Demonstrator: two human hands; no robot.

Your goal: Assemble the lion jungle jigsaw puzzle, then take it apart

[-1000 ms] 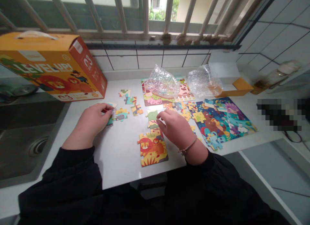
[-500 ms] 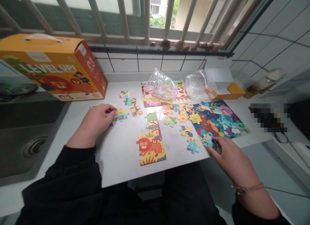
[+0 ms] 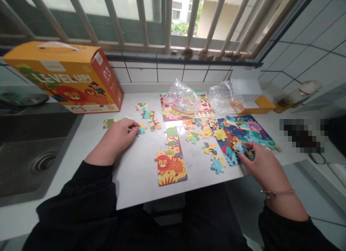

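Over the dark puzzle [image 3: 255, 136], the right hand [image 3: 261, 161] pinches a blue piece [image 3: 240, 148], now farther inward; the left hand's [image 3: 116, 136] grip unclear.

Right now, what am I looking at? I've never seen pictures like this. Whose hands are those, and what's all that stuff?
There's no robot here. A person wears a camera on their head, looking down at their own two bare hands. It's all one view, from up there.

On the white counter lie loose puzzle pieces and some joined ones showing lions. There's a dark blue picture board, crinkly clear plastic and a big orange box.

The right hand holds a light blue piece over the dark blue board. The left hand is at some other pieces, but its fingers hide whether it's holding one.
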